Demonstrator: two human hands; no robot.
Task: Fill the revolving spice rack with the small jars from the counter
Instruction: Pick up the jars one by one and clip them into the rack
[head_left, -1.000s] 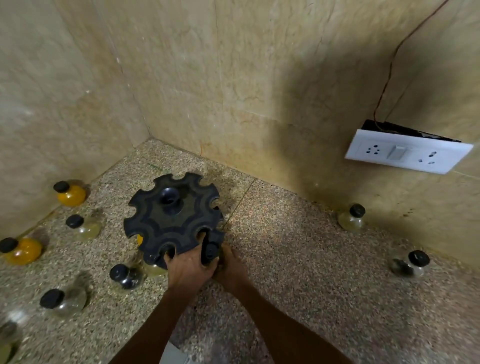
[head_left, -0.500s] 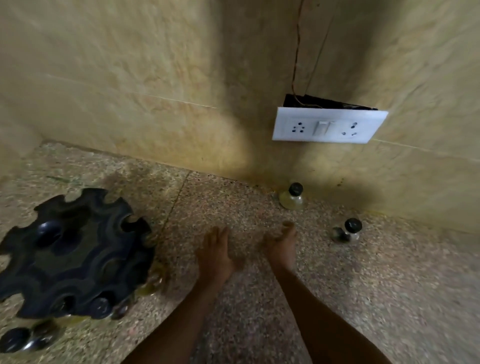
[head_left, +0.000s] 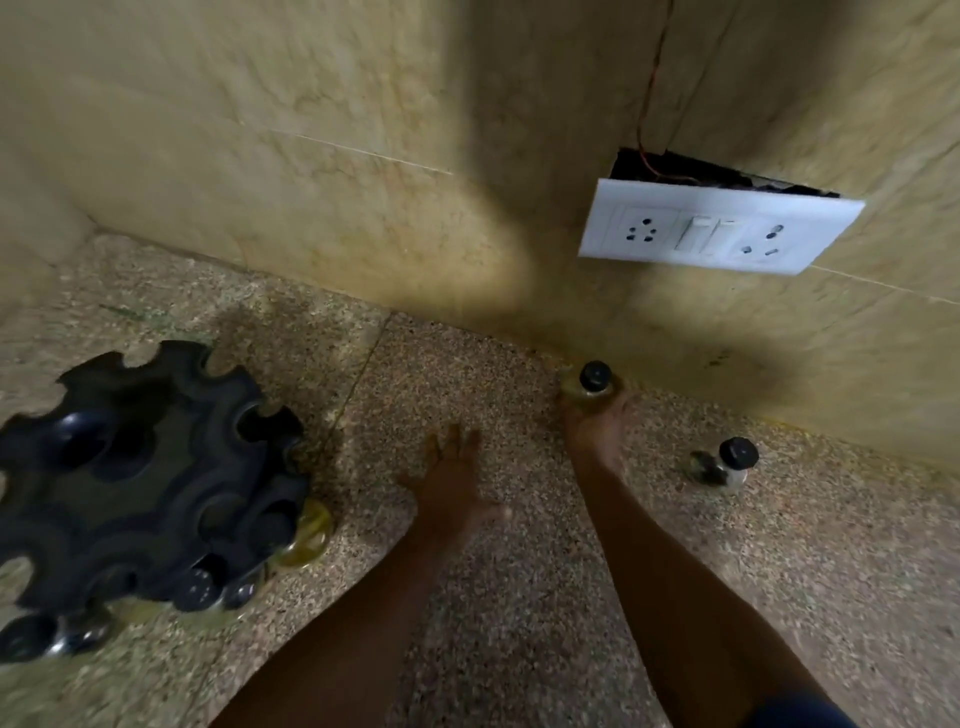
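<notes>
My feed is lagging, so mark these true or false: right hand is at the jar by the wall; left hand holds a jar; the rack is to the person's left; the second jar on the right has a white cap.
1. The right hand is at the jar by the wall: true.
2. The left hand holds a jar: false, it is open and empty.
3. The rack is on the person's left: true.
4. The second jar has a white cap: false, black.
</notes>
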